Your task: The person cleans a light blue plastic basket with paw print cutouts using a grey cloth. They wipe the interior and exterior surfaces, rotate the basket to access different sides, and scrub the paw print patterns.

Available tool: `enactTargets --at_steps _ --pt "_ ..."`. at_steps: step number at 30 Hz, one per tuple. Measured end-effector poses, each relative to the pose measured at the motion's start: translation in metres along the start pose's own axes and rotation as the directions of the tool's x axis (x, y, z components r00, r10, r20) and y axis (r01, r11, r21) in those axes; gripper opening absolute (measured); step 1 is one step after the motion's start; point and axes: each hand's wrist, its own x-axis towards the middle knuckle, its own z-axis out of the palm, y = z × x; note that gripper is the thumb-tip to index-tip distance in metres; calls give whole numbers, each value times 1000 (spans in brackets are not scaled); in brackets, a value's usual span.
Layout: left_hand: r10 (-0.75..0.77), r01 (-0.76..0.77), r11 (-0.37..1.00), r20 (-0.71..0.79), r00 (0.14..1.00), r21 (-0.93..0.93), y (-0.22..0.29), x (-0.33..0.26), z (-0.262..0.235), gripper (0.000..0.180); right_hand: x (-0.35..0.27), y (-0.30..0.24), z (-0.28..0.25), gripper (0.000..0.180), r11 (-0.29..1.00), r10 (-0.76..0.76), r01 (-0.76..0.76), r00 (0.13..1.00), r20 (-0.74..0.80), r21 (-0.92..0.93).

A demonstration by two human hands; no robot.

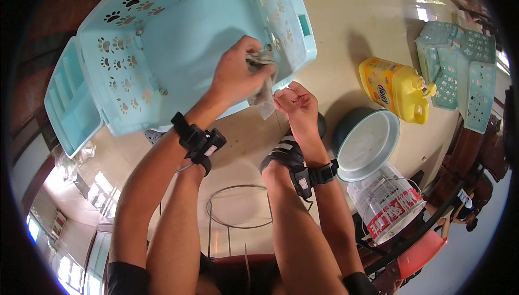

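Note:
A large light blue plastic basket [189, 46] with paw-shaped cutouts lies tilted in front of me, its inside facing me. My left hand [241, 72] is closed around a crumpled grey cloth [263, 99] at the basket's near right inner wall. Part of the cloth hangs down over the near rim. At that same corner, my right hand [298, 104] pinches the rim between thumb and fingers. The exact contact of the fingertips is partly hidden.
To the right stand a yellow pump jug [393, 87], a round blue-grey basin [368, 146] and a clear bucket [386, 206] with red print. Farther right are light blue perforated panels [459, 73]. A compartmented tray [73, 100] adjoins the basket's left side. A wire ring stand [240, 224] sits between my legs.

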Motion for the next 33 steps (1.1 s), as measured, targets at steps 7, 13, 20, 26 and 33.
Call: enactTargets --at_steps 7,13,20,26,33 --pt "-264 219 939 145 954 266 21 5 12 31 -3 1 4 48 995 -68 65 997 -44 -73" --pt "-314 278 943 212 926 181 -11 4 -3 34 -2 0 7 50 997 -76 76 997 -3 -19" --pt "-221 67 909 337 915 412 0 13 5 28 -2 -16 10 44 997 -7 8 1000 17 -83" --pt "-182 26 914 353 918 405 -1 21 13 29 1 -7 9 39 984 -84 85 996 8 -159" --pt "-13 -18 998 481 876 59 -7 9 -1 28 -2 -11 10 33 958 -41 32 999 -27 -285"
